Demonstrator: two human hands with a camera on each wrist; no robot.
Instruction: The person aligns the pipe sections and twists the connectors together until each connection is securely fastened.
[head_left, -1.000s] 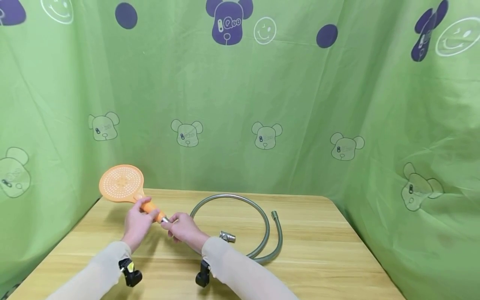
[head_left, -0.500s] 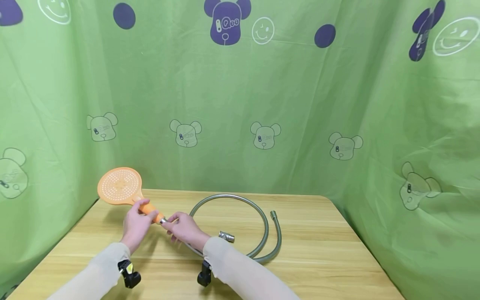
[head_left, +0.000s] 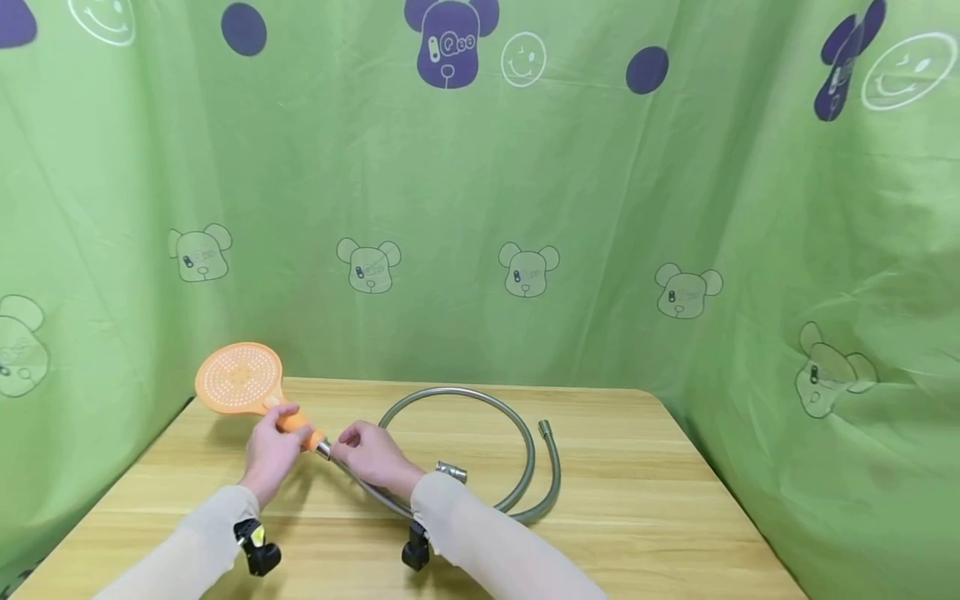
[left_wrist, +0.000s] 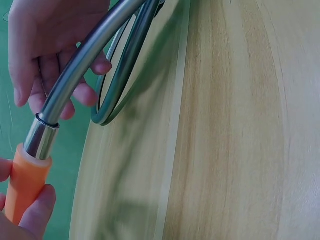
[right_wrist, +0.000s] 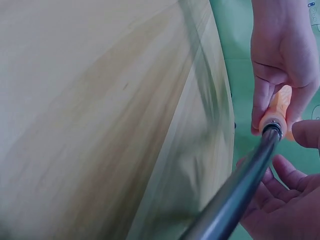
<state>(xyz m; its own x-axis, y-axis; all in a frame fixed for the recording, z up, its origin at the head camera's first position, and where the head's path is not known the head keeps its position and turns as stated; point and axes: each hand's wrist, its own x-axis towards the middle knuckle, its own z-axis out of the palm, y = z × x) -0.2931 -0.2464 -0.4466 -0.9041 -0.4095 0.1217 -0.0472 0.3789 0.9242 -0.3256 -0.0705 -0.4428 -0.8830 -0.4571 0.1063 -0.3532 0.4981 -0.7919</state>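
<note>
My left hand [head_left: 270, 454] grips the handle of an orange shower head [head_left: 238, 377], its round perforated face tilted up at the table's left. A grey shower hose [left_wrist: 80, 62] runs from the handle's end, where a silver metal nut [left_wrist: 41, 140] meets the orange handle. Beside that joint is my right hand [head_left: 375, 457]. In the right wrist view, its thumb and fingers [right_wrist: 285, 172] are spread apart near the hose without closing on it. Whether a fingertip touches the hose I cannot tell.
The hose loops across the wooden table [head_left: 637, 500], its other end fitting [head_left: 545, 428] pointing up on the right. A small metal connector [head_left: 452, 472] lies inside the loop, partly behind the right forearm. A green printed curtain [head_left: 465, 183] surrounds the table.
My right fingers have come off the metal nut and moved slightly right, so the nut now shows. The shower head has sunk a little, still in my left hand.
</note>
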